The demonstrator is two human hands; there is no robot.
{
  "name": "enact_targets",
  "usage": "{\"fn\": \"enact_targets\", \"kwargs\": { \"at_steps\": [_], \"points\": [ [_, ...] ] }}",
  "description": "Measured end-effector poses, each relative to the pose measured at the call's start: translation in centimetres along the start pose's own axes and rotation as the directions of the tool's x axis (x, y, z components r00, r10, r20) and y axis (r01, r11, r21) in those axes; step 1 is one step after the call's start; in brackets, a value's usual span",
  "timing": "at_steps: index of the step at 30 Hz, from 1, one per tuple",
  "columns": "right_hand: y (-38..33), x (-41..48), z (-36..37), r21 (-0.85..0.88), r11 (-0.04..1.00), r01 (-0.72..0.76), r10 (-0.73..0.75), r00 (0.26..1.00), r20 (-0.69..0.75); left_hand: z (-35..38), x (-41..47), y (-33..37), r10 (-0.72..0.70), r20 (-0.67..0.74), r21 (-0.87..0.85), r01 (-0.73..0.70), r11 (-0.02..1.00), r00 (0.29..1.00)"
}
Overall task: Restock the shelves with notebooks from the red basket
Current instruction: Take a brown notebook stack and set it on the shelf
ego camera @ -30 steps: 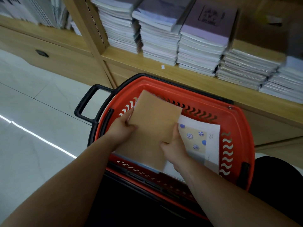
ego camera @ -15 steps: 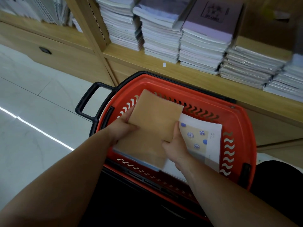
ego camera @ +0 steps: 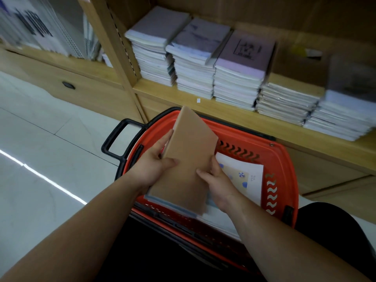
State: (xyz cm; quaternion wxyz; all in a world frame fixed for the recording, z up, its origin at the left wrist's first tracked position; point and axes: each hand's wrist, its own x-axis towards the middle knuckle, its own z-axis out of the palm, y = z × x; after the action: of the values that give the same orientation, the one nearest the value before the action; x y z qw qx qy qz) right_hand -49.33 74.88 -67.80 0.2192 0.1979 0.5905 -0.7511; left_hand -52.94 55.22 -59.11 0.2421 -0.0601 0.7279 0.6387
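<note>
Left hand (ego camera: 151, 169), right hand (ego camera: 218, 184) grip brown notebooks (ego camera: 189, 159); purple notebook (ego camera: 244, 55) lettering blurred.

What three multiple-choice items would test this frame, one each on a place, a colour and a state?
1. Where does the white notebook with blue dots lie?
A. on a chair
B. in the red basket
C. on a desk

2. What colour is the top cover of the stack of notebooks held over the basket?
A. brown
B. green
C. black

3. How do the hands meet that stack?
A. neither touches it
B. one hand only grips it
C. both grip it

Key:
1 B: it lies flat inside the basket's walls, to the right of the stack.
2 A: the cover is plain tan-brown.
3 C: the left hand and the right hand each have a thumb on the cover, with fingers at the stack's side edges.
</note>
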Motion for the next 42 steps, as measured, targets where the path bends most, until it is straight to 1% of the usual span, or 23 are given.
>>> {"fn": "enact_targets", "kwargs": {
  "at_steps": [3, 6, 10, 14, 16, 17, 20, 22, 25, 28, 31, 34, 36, 39, 42],
  "points": [
    [-2.4, -1.3, 0.2, 0.045, 0.997, 0.063, -0.065, 0.997, 0.038, -0.1, -1.8, 2.2, 0.071, -0.033, -0.132, -0.074, 0.988, 0.997],
    [-5.6, -2.5, 0.6, 0.06, 0.99, 0.125, -0.128, 0.99, 0.062, -0.4, -3.4, 5.0, 0.11, -0.058, -0.3, -0.123, 0.946, 0.992],
    [-10.9, -3.9, 1.3, 0.096, 0.976, 0.197, -0.207, 0.971, 0.121, -1.1, -5.0, 9.4, 0.195, -0.073, -0.426, -0.208, 0.881, 0.978],
    [-15.4, -5.1, 2.3, 0.148, 0.956, 0.252, -0.274, 0.949, 0.154, -1.7, -6.5, 13.2, 0.28, -0.094, -0.44, -0.293, 0.849, 0.955],
    [-17.4, -5.7, 2.8, 0.139, 0.947, 0.29, -0.309, 0.939, 0.151, -2.3, -7.1, 14.5, 0.309, -0.093, -0.43, -0.318, 0.845, 0.946],
    [-18.3, -6.1, 3.0, 0.125, 0.942, 0.312, -0.328, 0.934, 0.141, -2.6, -7.3, 15.1, 0.315, -0.098, -0.426, -0.325, 0.844, 0.944],
    [-21.0, -7.6, 3.9, 0.069, 0.92, 0.386, -0.391, 0.916, 0.093, -3.4, -8.1, 16.4, 0.294, -0.175, -0.406, -0.341, 0.848, 0.94],
    [-22.4, -8.7, 4.4, 0.045, 0.901, 0.432, -0.434, 0.896, 0.091, -3.4, -9.0, 17.2, 0.276, -0.181, -0.431, -0.328, 0.84, 0.944],
    [-23.9, -10.6, 4.8, 0.018, 0.863, 0.505, -0.504, 0.858, 0.102, -3.2, -10.5, 18.4, 0.298, -0.163, -0.413, -0.34, 0.845, 0.94],
    [-25.8, -13.0, 4.7, -0.023, 0.791, 0.611, -0.607, 0.79, 0.093, -2.7, -11.9, 20.7, 0.369, -0.153, -0.364, -0.399, 0.842, 0.917],
    [-29.1, -15.4, 3.3, -0.023, 0.721, 0.692, -0.691, 0.722, 0.033, -1.3, -12.2, 24.4, 0.461, -0.092, -0.292, -0.467, 0.835, 0.883],
    [-33.1, -17.6, 1.2, 0.053, 0.694, 0.718, -0.715, 0.696, -0.062, 1.2, -10.6, 28.6, 0.496, -0.055, -0.286, -0.49, 0.824, 0.867],
    [-35.4, -18.3, -0.5, 0.093, 0.7, 0.708, -0.692, 0.705, -0.155, 3.0, -8.7, 31.4, 0.474, -0.019, -0.292, -0.459, 0.839, 0.88],
    [-38.7, -19.2, -3.8, 0.08, 0.72, 0.69, -0.646, 0.707, -0.288, 6.7, -4.9, 35.5, 0.42, 0.087, -0.241, -0.39, 0.889, 0.903],
    [-41.6, -18.3, -6.6, 0.076, 0.73, 0.68, -0.596, 0.687, -0.415, 9.8, -1.6, 38.6, 0.362, 0.138, -0.188, -0.335, 0.923, 0.922]
  ]
}}
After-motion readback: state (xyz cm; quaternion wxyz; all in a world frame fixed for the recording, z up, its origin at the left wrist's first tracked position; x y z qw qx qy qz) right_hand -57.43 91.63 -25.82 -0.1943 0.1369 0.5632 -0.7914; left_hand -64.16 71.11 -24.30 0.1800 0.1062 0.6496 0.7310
